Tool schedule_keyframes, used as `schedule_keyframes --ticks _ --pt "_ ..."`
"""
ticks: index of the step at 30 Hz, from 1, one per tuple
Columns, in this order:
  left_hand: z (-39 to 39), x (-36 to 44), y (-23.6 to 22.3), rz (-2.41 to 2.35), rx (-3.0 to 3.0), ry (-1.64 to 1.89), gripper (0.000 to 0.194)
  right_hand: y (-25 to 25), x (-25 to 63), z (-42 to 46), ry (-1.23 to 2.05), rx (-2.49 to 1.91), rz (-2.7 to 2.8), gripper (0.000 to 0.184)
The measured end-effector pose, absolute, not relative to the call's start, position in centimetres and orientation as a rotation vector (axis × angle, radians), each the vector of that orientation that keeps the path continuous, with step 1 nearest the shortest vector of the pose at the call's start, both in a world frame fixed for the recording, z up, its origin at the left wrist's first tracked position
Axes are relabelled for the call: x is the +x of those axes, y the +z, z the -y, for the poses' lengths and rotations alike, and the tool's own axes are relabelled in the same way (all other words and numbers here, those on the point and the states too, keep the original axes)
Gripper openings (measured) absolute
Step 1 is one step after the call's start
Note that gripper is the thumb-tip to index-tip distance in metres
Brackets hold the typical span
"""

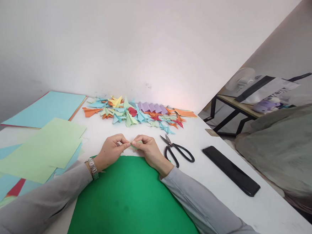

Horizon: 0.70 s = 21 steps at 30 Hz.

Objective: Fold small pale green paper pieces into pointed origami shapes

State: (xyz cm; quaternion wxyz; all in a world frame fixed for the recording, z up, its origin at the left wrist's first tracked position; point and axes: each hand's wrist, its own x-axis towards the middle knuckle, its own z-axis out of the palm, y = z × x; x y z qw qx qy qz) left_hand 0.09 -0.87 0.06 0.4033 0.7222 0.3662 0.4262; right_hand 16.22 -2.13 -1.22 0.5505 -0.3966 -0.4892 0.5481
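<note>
My left hand (112,148), with a metal watch on its wrist, meets my right hand (151,151) above the far edge of a green sheet (129,200). Both hands are closed in a pinch on a small piece of light green paper (137,144), mostly hidden by the fingers. Black-handled scissors (175,149) lie partly open just right of my right hand. Beyond the hands spreads a pile of folded paper pieces (130,111) in orange, blue, green, purple, red and yellow; many look like pointed planes or birds.
On the left lie light green sheets (44,149) over blue and red ones, with a stack topped by blue paper (48,108) behind. A long black case (231,170) rests near the table's right edge. Past that edge are a person's sleeve (286,150) and another table (232,102).
</note>
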Motion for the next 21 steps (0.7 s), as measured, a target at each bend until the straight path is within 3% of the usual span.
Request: schedule_keyframes --ticks 21 --pt "1.02 0.32 0.18 -0.991 1.783 1.036 0.021 -1.3 16.1 2.18 1.233 -1.023 1.187 0.026"
